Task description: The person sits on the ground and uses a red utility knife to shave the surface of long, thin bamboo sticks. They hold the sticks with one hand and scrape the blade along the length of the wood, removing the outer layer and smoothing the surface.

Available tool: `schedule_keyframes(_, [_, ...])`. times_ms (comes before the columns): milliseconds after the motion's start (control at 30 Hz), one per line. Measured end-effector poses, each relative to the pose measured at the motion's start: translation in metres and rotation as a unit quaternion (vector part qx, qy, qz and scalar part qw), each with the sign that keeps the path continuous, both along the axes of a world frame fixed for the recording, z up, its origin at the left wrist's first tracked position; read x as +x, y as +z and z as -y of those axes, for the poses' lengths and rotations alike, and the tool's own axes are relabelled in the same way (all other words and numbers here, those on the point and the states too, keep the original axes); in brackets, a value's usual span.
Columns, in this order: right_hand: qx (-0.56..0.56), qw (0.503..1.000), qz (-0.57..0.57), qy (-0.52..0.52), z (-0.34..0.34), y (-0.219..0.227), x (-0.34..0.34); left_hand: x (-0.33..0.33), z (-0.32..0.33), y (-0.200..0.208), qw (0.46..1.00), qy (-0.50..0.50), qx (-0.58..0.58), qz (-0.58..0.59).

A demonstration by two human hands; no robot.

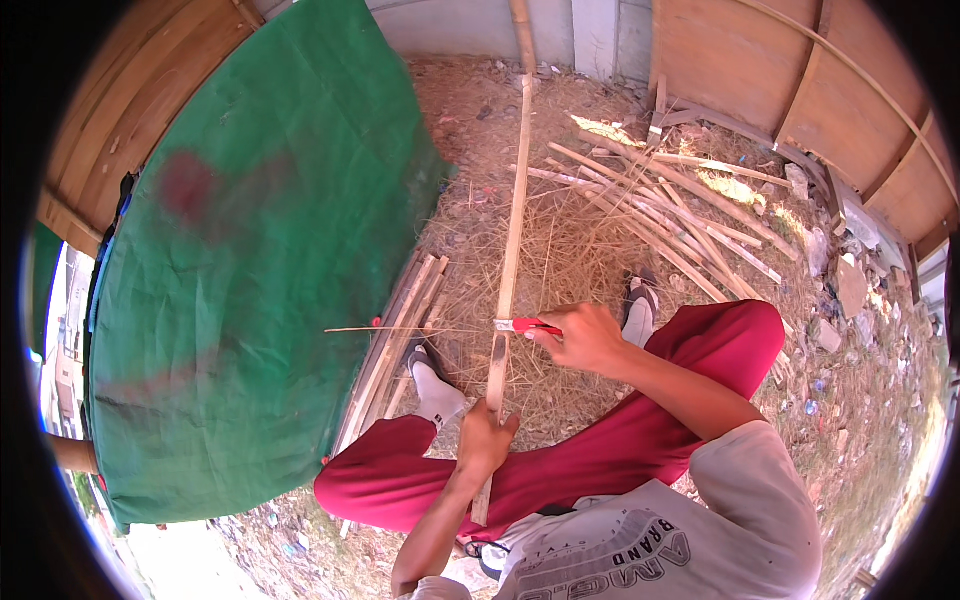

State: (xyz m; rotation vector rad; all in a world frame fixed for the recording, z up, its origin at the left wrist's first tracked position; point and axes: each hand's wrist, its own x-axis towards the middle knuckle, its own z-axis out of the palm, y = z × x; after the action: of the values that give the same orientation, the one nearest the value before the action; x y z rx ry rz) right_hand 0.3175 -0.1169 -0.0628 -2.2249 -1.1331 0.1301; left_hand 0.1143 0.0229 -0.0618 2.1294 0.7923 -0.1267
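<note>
Closed around a red-handled cutting tool (530, 326), the right hand (580, 338) has its fingers wrapped over the handle, and the tool's metal end lies against the wooden strip (513, 230). Lower down, the left hand (486, 442) is also closed, its fingers curled about the same strip near the person's lap; how tightly either hand squeezes, I cannot tell.

The wooden strip is long, narrow and straight, pale tan along most of its length, with a darker brownish patch just below the tool. It stands out in front of the person between the two bent legs: its lower end passes beneath the left hand and lies over the dark red trousers (735, 345), while its far end reaches up to a round pole (522, 35) near the wall. Whether strip and pole are joined is unclear.

A thin sliver (370, 329) stretches leftward from beside the tool's metal end, its tip in front of the green sheet (250, 250); whether it is attached to the strip cannot be made out. Straw-like shavings (560, 250) cover the ground around the strip. More pale slats (690, 220) lie in a loose, crossing heap to the right, and another bundle (395, 320) runs along the sheet's right edge
</note>
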Motion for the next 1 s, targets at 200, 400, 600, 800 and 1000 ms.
schedule_keyframes(200, [-0.067,0.997,-0.022,-0.013,-0.006,-0.001,0.002,-0.015,0.003,0.015,0.999,-0.008,-0.006,-0.037])
schedule_keyframes(400, [-0.027,1.000,0.008,0.003,-0.013,-0.012,-0.002,-0.040,-0.001,0.024,0.999,-0.011,0.003,-0.038])
schedule_keyframes(600, [-0.055,0.998,-0.029,-0.028,-0.016,-0.007,0.006,-0.054,-0.002,0.032,0.998,-0.002,-0.027,-0.060])
schedule_keyframes(800, [-0.067,0.995,-0.021,-0.076,-0.014,-0.012,0.016,-0.075,0.003,0.038,0.998,-0.011,-0.044,-0.045])
schedule_keyframes(1000, [-0.089,0.984,-0.063,-0.139,-0.001,-0.023,0.057,-0.124,0.010,0.051,0.996,-0.025,-0.032,-0.078])
